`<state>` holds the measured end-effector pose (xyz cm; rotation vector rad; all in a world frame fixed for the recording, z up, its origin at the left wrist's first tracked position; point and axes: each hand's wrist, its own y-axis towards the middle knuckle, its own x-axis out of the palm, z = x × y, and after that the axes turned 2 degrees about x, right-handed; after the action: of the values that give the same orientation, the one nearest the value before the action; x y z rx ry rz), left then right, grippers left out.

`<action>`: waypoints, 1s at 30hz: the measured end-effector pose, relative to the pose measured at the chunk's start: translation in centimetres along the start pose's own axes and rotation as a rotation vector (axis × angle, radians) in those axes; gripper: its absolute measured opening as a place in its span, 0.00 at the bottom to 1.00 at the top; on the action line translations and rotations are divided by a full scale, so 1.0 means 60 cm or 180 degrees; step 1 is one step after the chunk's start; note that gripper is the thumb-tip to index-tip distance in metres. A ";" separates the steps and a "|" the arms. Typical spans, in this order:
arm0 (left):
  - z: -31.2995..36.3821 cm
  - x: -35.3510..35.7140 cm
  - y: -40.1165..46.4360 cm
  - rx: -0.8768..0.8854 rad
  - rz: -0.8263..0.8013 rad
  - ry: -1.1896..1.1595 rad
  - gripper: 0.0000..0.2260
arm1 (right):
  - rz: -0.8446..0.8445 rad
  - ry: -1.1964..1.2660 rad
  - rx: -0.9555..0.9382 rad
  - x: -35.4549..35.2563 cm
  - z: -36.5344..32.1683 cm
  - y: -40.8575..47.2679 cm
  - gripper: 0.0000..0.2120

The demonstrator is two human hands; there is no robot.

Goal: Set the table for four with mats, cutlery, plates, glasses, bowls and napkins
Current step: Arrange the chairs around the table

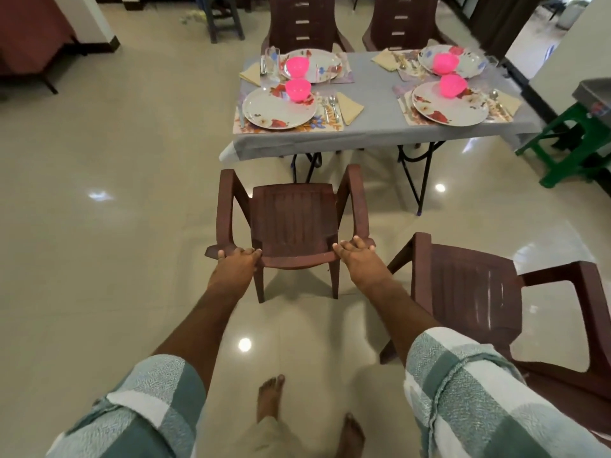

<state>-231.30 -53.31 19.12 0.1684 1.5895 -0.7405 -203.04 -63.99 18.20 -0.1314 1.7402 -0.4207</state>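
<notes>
- The surface (pixel 373 133), draped in a grey cloth, is seen at twelve o'clock from the person, and four places are laid on it: floral mats, plates, pink bowls, folded napkins and cutlery.
- Two brown chairs (pixel 302 24) are already drawn up at the far edge of the surface, at twelve o'clock beyond the settings.
- A third brown chair, the held chair (pixel 292 219), stands on the floor between the person and the surface, its seat facing the near left setting and well apart from the edge.
- A spare chair (pixel 469 292) is left at three o'clock of the held chair, angled away and untouched.
- The near left plate (pixel 279 109) is set on its mat with a pink bowl (pixel 297 89) at its twelve o'clock rim; a fork and spoon (pixel 330 107) and a napkin (pixel 348 107) lie at its three o'clock.
- A glass (pixel 272 62) is made out at the far left setting; glasses at the other places cannot be told for certain.
- The left hand (pixel 236 262) is clamped on the left corner of the chair back, its fingers curled round the arm end.
- The right hand (pixel 355 254) is gripped likewise on the right corner, fingers wrapped over the top.
- The laying is judged nearly complete; seating is the step in hand.
- Next, a straight push toward twelve o'clock is called for, stopped short of the hanging cloth so that nothing is dragged.
</notes>
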 end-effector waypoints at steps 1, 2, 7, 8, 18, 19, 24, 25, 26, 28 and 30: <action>0.004 -0.001 0.001 -0.0027 -0.0040 -0.0045 0.22 | -0.0018 -0.0015 -0.0004 0.002 0.001 0.000 0.42; 0.011 -0.005 -0.001 -0.0027 -0.0093 -0.0045 0.23 | -0.0030 -0.0018 -0.0004 0.003 0.001 -0.001 0.42; 0.077 -0.028 -0.035 0.0056 0.0065 0.0076 0.26 | -0.0006 -0.0140 -0.0306 -0.011 0.012 -0.030 0.26; 0.096 -0.034 -0.041 0.0063 0.0138 0.0037 0.26 | 0.0111 -0.0161 -0.0374 -0.018 0.014 -0.042 0.25; 0.422 -0.027 -0.080 0.1153 0.0358 -0.0403 0.26 | 0.0679 -0.0140 0.0010 -0.030 0.187 -0.287 0.28; 0.458 -0.024 -0.085 0.1312 0.0307 -0.0403 0.26 | 0.0739 -0.0110 0.0180 -0.026 0.212 -0.323 0.28; 0.612 0.003 -0.115 0.2039 0.0041 -0.0276 0.26 | 0.0714 0.0123 0.0979 0.015 0.327 -0.457 0.24; 0.639 0.010 -0.125 0.2126 -0.0002 -0.0304 0.26 | 0.0707 0.0120 0.1114 0.027 0.348 -0.481 0.23; 0.669 0.021 -0.141 0.2229 -0.0086 -0.0330 0.26 | 0.0699 0.0070 0.1232 0.041 0.366 -0.514 0.20; 0.718 0.045 -0.172 0.2437 -0.0182 -0.0379 0.26 | 0.0784 -0.0002 0.1378 0.067 0.394 -0.576 0.16; 0.763 0.072 -0.205 0.2641 -0.0253 -0.0428 0.26 | 0.0880 0.0030 0.1422 0.082 0.412 -0.642 0.15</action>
<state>-200.00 -89.17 20.43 0.6431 1.0864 -1.4127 -185.68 -106.34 23.27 0.4269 1.6039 -0.5924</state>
